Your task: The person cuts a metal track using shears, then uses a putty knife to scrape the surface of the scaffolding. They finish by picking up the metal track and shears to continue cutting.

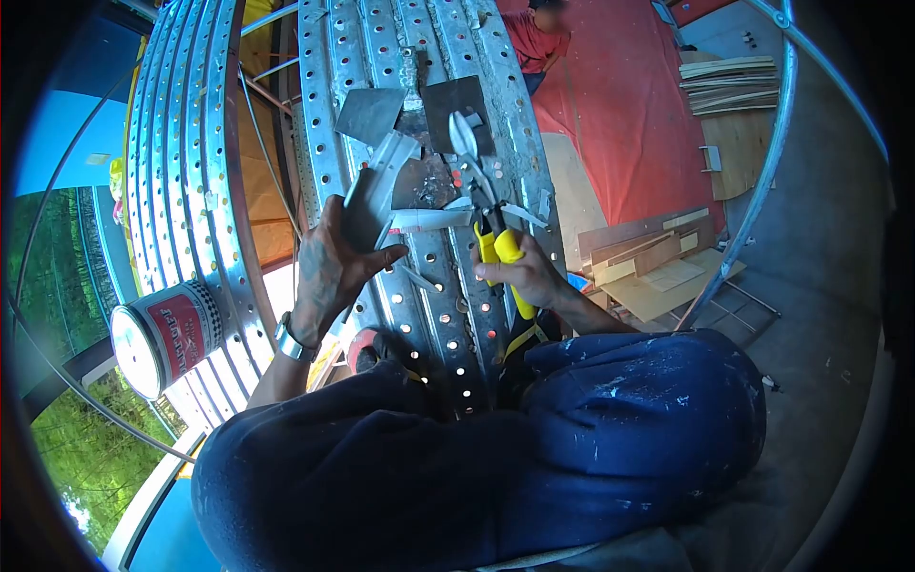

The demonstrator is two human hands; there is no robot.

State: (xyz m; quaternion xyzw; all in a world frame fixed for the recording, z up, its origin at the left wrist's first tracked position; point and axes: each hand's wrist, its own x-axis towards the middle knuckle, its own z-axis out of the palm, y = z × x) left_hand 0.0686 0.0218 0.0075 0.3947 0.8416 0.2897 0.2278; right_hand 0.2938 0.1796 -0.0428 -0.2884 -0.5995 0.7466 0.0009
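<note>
My left hand (329,262) is closed round a bent strip of grey sheet metal (374,198), which points up and away from me. In my right hand (527,275) are tin snips (503,248) with yellow handles, their blades pointing away from me. The snips are apart from the metal strip. Beyond both hands, a dark flat square (370,115) and a second dark square (456,107) lie on the perforated metal planks (405,38). A pale thin strip (429,218) and small offcuts lie between my hands.
A paint can (167,338) stands on another perforated plank (181,124) at the left. Metal scaffold tubes (762,191) rise at the right. Down below are stacked boards (729,84), wooden panels (658,262), a red sheet (620,105) and a person in a red shirt (536,43).
</note>
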